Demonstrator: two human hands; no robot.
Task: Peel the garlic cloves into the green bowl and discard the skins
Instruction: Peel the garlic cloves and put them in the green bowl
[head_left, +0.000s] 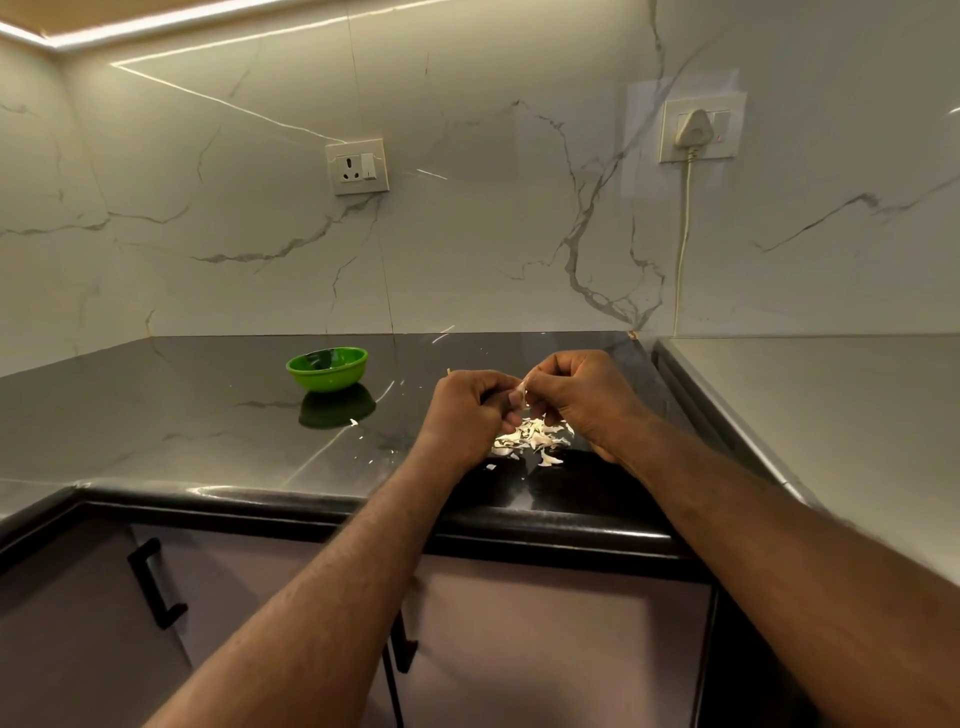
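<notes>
Both hands meet above the black countertop (156, 426). My left hand (467, 410) curls its fingers around a garlic clove (521, 388), of which only a pale tip shows. My right hand (582, 395) pinches the skin at that tip. A heap of white garlic skins (532, 441) lies on the counter right under the hands. The green bowl (327, 368) stands to the left of the hands, further back; what it holds is hard to make out.
A few stray skin flakes (354, 422) lie in front of the bowl. A grey raised surface (831, 415) borders the counter on the right. The marble wall carries a socket (357, 167) and a plugged-in cord (684, 234). Cabinet doors with black handles (153, 584) sit below.
</notes>
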